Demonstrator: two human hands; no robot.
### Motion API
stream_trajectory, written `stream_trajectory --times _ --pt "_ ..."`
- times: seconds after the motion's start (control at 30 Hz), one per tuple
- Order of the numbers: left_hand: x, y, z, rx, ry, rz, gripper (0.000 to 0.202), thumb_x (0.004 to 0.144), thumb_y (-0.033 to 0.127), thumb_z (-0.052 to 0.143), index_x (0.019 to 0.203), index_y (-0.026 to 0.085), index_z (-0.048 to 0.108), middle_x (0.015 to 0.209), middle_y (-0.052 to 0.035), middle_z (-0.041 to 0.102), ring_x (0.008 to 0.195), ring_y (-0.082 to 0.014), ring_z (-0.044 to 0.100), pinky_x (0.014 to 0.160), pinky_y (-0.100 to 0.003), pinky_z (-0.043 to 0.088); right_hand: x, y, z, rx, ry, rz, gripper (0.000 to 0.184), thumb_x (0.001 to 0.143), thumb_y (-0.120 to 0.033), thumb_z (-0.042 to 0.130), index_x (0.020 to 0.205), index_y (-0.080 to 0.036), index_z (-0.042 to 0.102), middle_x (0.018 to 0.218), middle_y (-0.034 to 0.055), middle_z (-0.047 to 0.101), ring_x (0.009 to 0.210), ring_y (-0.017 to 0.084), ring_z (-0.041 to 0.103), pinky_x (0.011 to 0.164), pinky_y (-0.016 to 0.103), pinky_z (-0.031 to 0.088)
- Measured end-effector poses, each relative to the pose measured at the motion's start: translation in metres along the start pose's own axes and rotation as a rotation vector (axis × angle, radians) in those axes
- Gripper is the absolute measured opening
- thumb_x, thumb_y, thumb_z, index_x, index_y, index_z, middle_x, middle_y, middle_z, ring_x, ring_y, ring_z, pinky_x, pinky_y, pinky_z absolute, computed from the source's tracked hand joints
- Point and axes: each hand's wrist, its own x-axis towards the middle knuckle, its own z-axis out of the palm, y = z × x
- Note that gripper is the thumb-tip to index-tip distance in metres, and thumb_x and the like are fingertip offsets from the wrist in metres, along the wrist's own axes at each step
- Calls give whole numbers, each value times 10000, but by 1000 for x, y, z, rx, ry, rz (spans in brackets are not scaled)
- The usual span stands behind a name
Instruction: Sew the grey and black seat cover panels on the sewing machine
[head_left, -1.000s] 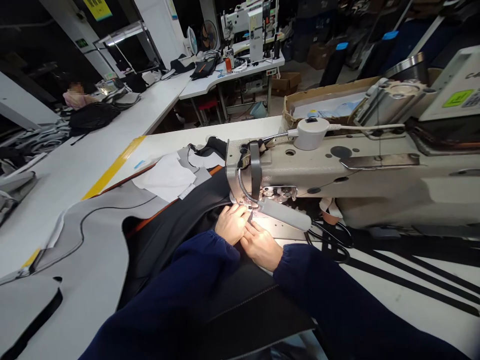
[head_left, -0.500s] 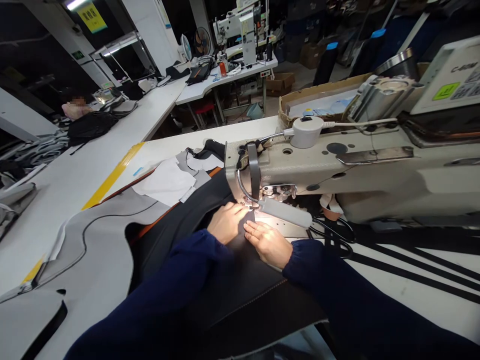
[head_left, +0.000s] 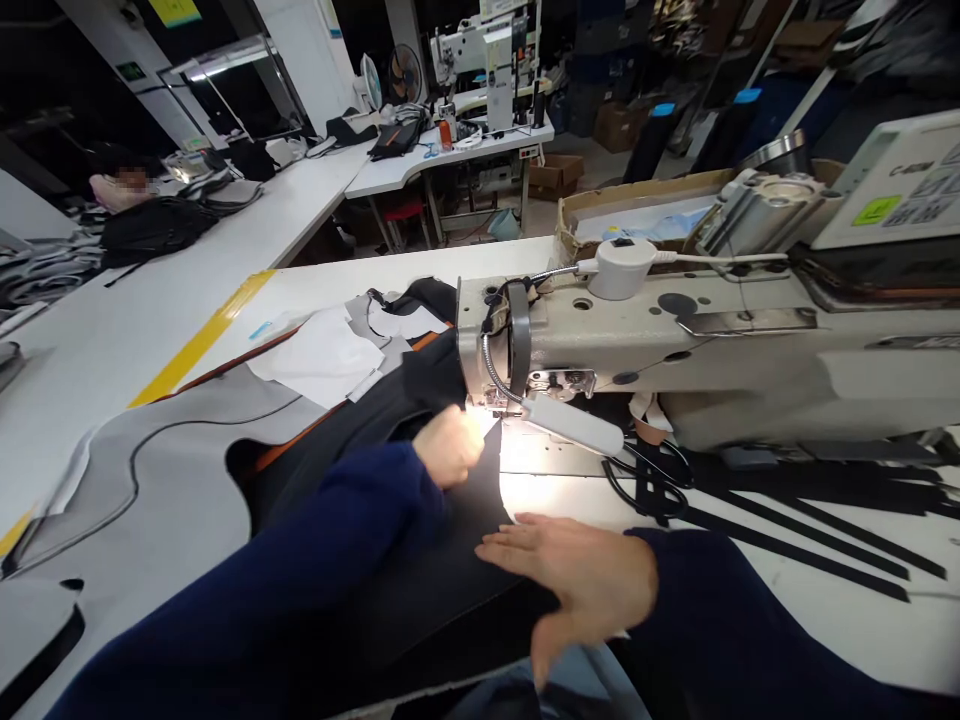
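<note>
A black fabric panel lies across the table in front of a cream industrial sewing machine. My left hand is closed on the fabric's upper edge just left of the needle area, lifting it a little. My right hand is open, fingers stretched flat over the fabric's right edge near the table front. A small lamp on a flexible neck lights the plate beneath the needle.
Grey and white cut pieces lie to the left on the white table. Black scissors and black straps lie right of the needle. A cardboard box stands behind the machine. Another person sits far left.
My right hand has drawn back from the needle toward the table front and opened flat. My left hand has closed on the fabric edge and raised it.
</note>
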Motion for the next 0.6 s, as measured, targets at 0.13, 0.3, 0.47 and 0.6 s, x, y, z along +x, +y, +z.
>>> stream_trajectory --times 0.13,0.3,0.47,0.6 --pt "-15 26 8 48 -35 55 69 717 97 553 741 130 608 767 -83 601 826 -215 541 739 -365 336 19 -33 62 -346 132 160 562 840 -358 650 1363 -250 474 1378 146 492 1216 411 489 954 569 451" --pt "-13 28 16 100 72 -116 125 809 114 491 848 133 608 768 -72 594 792 -210 522 730 -368 303 66 -48 124 -518 309 86 364 891 -188 475 1241 -125 552 1012 168 657 896 313 632 668 420 529" --pt "-10 28 17 63 9 -92 147 825 122 459 751 162 580 753 -58 577 773 -209 506 716 -377 296 87 -45 104 -388 195 223 295 857 -115 483 1135 -114 581 760 102 614 636 224 590 486 311 424" --pt "-9 30 20 59 -1 -64 136 805 126 478 717 166 574 760 -55 582 780 -204 507 705 -379 303 87 -46 85 -340 31 227 279 808 -122 545 1085 -100 570 826 117 622 693 255 612 506 350 457"
